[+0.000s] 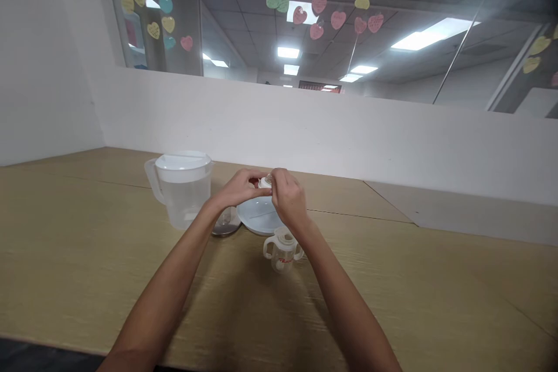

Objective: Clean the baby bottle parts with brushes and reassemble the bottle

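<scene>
Above a pale bowl point(260, 218), my left hand point(241, 189) pinches the left side of a small white bottle cap with a clear nipple point(265, 182). My right hand point(288, 195) has its fingers closed on the other side of that same cap. Below my right hand, a clear two-handled baby bottle point(283, 253) with red lettering stands upright on the table, its top open. A dark round dish point(226, 228) with a clear item on it lies left of the bowl, partly behind my left forearm.
A large clear pitcher point(185, 192) with a white lid and a handle stands left of the dish on the wooden table point(370, 279). Behind the table is a white wall point(261, 116) under a window with heart-shaped notes.
</scene>
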Demonstrator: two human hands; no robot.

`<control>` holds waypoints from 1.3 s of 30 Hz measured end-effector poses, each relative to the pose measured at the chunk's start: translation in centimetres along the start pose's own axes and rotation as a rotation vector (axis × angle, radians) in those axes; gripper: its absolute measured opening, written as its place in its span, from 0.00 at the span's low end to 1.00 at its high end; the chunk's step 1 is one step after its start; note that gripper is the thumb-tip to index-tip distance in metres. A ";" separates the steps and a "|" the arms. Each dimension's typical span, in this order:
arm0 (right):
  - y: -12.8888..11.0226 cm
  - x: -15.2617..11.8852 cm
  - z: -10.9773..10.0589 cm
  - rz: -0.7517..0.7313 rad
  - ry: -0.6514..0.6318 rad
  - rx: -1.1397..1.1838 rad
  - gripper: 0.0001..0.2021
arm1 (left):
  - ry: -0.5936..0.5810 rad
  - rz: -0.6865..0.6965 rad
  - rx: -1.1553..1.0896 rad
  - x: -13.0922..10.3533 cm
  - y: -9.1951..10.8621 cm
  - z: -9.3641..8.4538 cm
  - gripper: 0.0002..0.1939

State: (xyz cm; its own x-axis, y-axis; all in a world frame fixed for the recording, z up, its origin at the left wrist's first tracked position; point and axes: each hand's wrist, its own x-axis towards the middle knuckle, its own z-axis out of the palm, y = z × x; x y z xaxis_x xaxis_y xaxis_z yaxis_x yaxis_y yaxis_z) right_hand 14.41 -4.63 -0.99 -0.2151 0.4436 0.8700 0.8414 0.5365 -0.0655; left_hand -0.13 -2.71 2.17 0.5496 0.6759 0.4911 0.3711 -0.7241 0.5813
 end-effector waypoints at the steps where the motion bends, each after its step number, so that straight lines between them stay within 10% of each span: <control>1: 0.0 0.0 0.1 -0.011 -0.005 -0.007 0.12 | -0.008 -0.009 0.013 -0.1 -0.1 -0.1 0.14; 14: 1.9 1.0 -3.0 0.247 -0.200 0.512 0.10 | -0.068 -0.026 -0.009 -0.1 0.0 0.7 0.34; 20: 2.7 0.8 -5.2 0.218 -0.403 0.395 0.12 | -0.366 -0.189 0.024 -0.5 -0.6 0.5 0.46; 28: 1.6 0.4 -4.9 0.125 -0.697 0.357 0.03 | -0.510 -0.099 0.058 -0.1 -1.4 1.5 0.27; 39: 2.4 0.0 -5.1 0.162 -0.847 0.315 0.06 | -0.624 -0.104 0.172 -0.1 -1.0 3.9 0.27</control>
State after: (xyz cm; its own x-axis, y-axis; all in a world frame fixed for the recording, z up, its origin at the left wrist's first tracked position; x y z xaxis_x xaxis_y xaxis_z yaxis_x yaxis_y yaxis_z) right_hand 18.95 -6.94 1.34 -0.5029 0.8414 0.1975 0.7454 0.5379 -0.3936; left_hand 2.38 -2.57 -0.94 0.8165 0.5742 -0.0608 0.5315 -0.7062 0.4678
